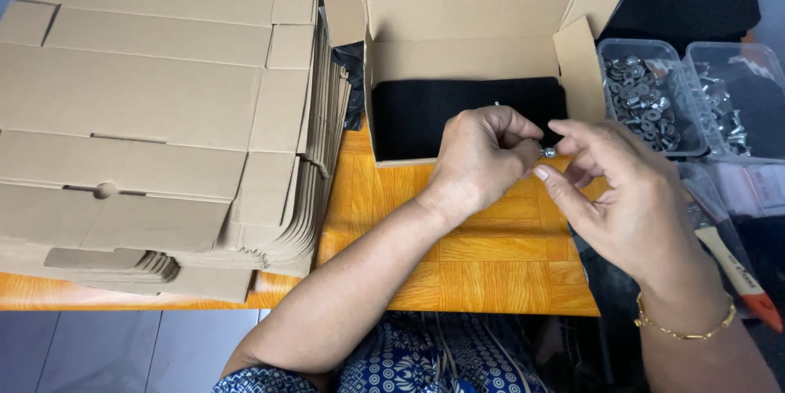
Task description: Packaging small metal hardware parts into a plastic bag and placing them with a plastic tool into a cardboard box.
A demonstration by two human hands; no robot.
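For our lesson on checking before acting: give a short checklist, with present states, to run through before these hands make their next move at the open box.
1. Small metal part held between both hands: ok.
2. Left hand grip firm: cannot tell, fingers hide it.
3. Right hand fingertips at the part: ok.
4. Cardboard box open, lid up: ok.
5. Black pad lying in the box: ok.
6. Tubs of metal parts beside the right hand: ok.

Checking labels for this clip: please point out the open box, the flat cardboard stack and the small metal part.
Open box (466, 58), head view, inner back wall.
Cardboard stack (147, 107), head view, top sheet.
Metal part (549, 152), head view, shiny head.
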